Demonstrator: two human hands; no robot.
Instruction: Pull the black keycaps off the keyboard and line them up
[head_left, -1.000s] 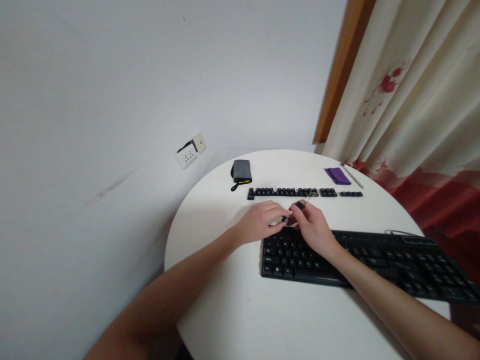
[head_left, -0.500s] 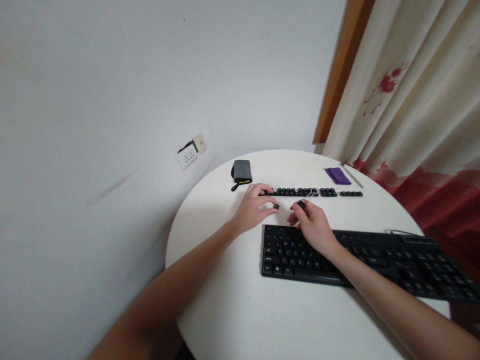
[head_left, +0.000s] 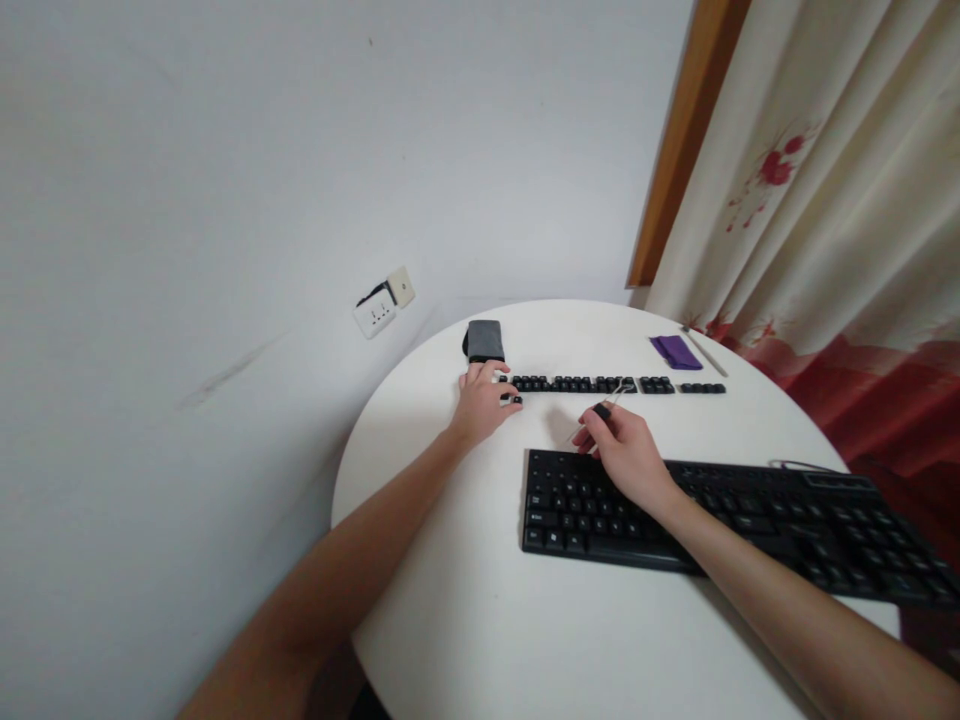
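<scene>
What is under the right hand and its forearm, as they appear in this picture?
The right hand and forearm cross the black keyboard. Keys show on both sides; whatever lies directly beneath is covered.

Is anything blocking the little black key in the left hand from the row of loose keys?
Nothing I can see except the left hand itself, pinching the black key. The row of loose keys lies just past it. The right hand, with its wire tool, is off to the right, and the grey pouch lies farther back.
</scene>
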